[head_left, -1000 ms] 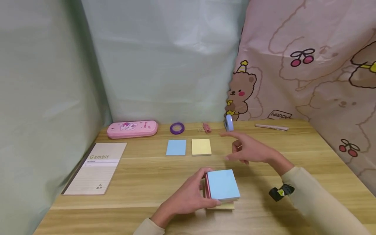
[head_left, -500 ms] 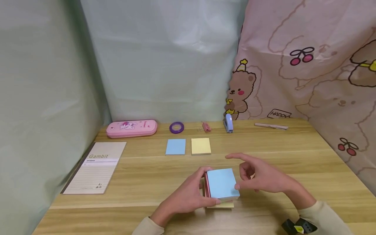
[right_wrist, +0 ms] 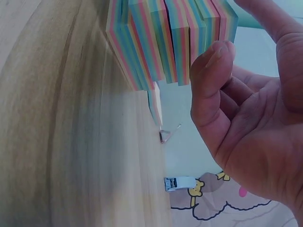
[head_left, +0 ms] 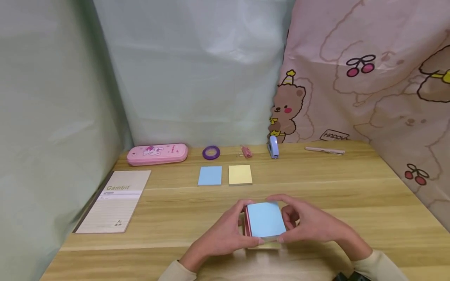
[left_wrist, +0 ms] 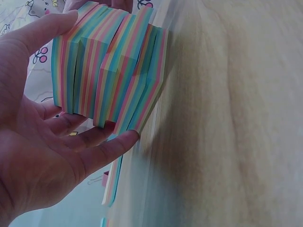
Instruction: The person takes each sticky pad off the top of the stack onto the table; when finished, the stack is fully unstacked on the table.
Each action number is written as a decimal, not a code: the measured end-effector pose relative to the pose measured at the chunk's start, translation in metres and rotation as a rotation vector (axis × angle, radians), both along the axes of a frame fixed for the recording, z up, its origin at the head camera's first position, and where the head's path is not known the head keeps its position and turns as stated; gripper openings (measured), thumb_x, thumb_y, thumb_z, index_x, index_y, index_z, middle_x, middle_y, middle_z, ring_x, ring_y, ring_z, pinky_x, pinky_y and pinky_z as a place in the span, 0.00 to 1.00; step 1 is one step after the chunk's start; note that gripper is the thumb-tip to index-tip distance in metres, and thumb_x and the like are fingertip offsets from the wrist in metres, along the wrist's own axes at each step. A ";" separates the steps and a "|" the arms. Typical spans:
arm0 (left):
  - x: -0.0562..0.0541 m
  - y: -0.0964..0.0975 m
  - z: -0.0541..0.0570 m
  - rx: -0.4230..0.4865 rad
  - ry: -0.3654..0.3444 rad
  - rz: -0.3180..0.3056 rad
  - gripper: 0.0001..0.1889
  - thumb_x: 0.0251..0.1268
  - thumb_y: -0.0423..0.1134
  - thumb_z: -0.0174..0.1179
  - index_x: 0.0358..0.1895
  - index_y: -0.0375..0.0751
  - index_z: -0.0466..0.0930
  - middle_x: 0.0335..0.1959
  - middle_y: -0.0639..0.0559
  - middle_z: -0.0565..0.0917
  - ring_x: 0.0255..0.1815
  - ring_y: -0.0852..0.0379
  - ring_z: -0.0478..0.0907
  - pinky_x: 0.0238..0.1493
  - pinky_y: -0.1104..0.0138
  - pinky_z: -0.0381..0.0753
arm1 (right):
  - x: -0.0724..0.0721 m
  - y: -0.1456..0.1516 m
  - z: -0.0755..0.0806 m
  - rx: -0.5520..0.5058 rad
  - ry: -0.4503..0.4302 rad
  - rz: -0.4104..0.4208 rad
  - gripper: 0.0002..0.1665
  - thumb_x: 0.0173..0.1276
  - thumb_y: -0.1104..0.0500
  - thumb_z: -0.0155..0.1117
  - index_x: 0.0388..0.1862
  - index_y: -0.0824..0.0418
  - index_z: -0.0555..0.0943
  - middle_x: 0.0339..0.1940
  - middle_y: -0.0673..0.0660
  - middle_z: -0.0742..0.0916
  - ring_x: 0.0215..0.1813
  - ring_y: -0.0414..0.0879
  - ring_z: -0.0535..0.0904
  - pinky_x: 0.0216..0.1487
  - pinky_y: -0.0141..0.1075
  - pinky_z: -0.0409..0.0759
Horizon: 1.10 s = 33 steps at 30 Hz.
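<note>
A tall, uneven stack of multicoloured sticky note pads (head_left: 266, 219), blue on top, stands on the wooden table close to the person. The left hand (head_left: 228, 230) grips the stack from its left side, thumb on the near face and fingers at the far side. Striped edges of several pads (left_wrist: 106, 66) show in the left wrist view. From the right, the right hand (head_left: 309, 220) pinches the upper part of the stack, thumb at the near right corner and index finger at the far edge. Its other fingers are curled beside the pads.
Behind the stack lie a blue sticky note pad (head_left: 210, 175) and a yellow one (head_left: 240, 175). Along the back are a pink pencil case (head_left: 157, 154), purple tape roll (head_left: 211, 152), pink binder clip (head_left: 247, 152), blue stapler (head_left: 273, 147) and pen (head_left: 325, 150). A notebook (head_left: 114, 201) lies left.
The right hand has moved back from beside the stapler to the stack and now pinches it from the right. The left hand has kept its grip, and the stack has stayed in place.
</note>
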State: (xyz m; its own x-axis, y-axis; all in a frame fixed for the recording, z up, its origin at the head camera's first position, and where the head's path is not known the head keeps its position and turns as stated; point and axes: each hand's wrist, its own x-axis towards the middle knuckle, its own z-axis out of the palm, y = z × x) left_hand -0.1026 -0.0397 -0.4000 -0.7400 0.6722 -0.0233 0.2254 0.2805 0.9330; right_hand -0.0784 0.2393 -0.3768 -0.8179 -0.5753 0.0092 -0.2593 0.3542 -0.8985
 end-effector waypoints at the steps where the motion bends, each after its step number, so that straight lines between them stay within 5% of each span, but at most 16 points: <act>1: 0.000 0.000 0.000 0.000 0.001 0.001 0.45 0.58 0.44 0.79 0.75 0.43 0.62 0.68 0.47 0.74 0.65 0.46 0.80 0.61 0.67 0.82 | 0.000 -0.001 0.000 0.005 -0.005 -0.001 0.46 0.62 0.58 0.81 0.76 0.55 0.68 0.27 0.46 0.76 0.30 0.33 0.73 0.30 0.30 0.77; 11: 0.001 -0.001 0.000 0.003 0.006 -0.002 0.45 0.59 0.44 0.79 0.75 0.42 0.62 0.69 0.48 0.74 0.67 0.48 0.78 0.65 0.61 0.82 | 0.003 -0.005 0.000 0.022 -0.033 -0.015 0.50 0.62 0.57 0.81 0.78 0.61 0.65 0.28 0.49 0.77 0.31 0.35 0.73 0.30 0.30 0.73; 33: 0.001 -0.001 0.001 -0.005 0.009 -0.011 0.50 0.54 0.42 0.82 0.77 0.39 0.59 0.69 0.44 0.74 0.66 0.40 0.81 0.61 0.67 0.82 | 0.003 -0.008 -0.001 0.143 -0.005 -0.078 0.47 0.61 0.53 0.82 0.75 0.47 0.67 0.28 0.44 0.79 0.32 0.36 0.75 0.33 0.30 0.74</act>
